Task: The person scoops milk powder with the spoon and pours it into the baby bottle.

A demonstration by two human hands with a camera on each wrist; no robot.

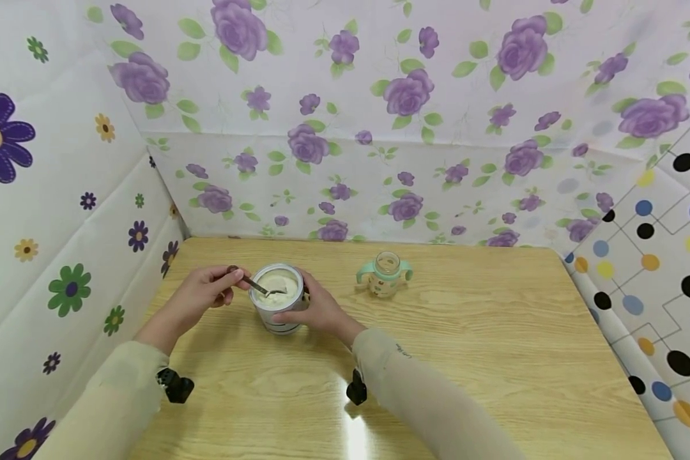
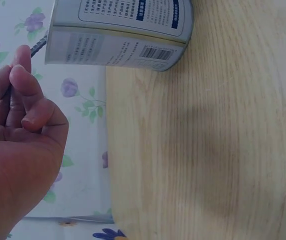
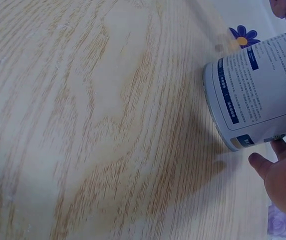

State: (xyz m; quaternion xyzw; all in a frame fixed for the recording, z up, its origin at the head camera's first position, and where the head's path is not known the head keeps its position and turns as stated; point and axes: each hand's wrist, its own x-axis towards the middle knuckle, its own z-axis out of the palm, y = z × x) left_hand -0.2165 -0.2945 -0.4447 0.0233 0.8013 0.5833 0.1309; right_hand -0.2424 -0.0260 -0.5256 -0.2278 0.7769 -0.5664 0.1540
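Note:
My left hand [image 1: 207, 291] pinches the dark handle of a spoon [image 1: 253, 284]. The spoon's bowl lies in the pale powder [image 1: 276, 281] inside an open can [image 1: 282, 327]. Around the can's right side curls my right hand [image 1: 316, 303], thumb across the near face and fingers behind. In the left wrist view, the left hand [image 2: 23, 110] is beside the can [image 2: 118, 45], whose printed label and barcode face the camera. From the right wrist, the can [image 3: 258, 85] appears tilted, with the right hand [image 3: 285, 175] along its side.
A baby bottle [image 1: 383, 278] without a lid, with green handles, stands on the wooden table [image 1: 483, 345] right of the can. Floral cloth [image 1: 356, 179] hangs behind the table's far edge, and patterned cloths line both sides.

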